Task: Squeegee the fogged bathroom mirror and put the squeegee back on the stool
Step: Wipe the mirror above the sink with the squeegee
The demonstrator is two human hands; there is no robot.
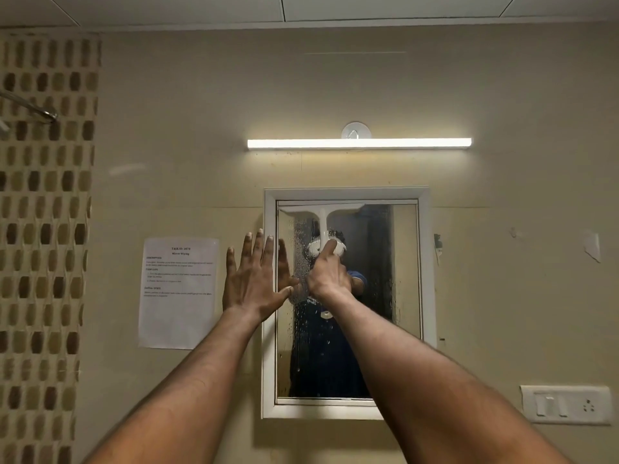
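A white-framed mirror (pixel 405 296) hangs on the beige wall, its left part beaded with water drops. A white squeegee (pixel 323 212) has its blade pressed across the top left of the glass, handle pointing down. My right hand (pixel 330 274) grips that handle from below. My left hand (pixel 256 277) lies flat, fingers spread, over the mirror's left frame edge and the wall beside it. The stool is out of view.
A lit tube light (pixel 359 143) runs above the mirror. A printed paper sheet (pixel 179 293) is stuck to the wall left of it. A switch plate (pixel 566 405) sits at lower right. A metal rail (pixel 40 110) juts from the tiled strip at far left.
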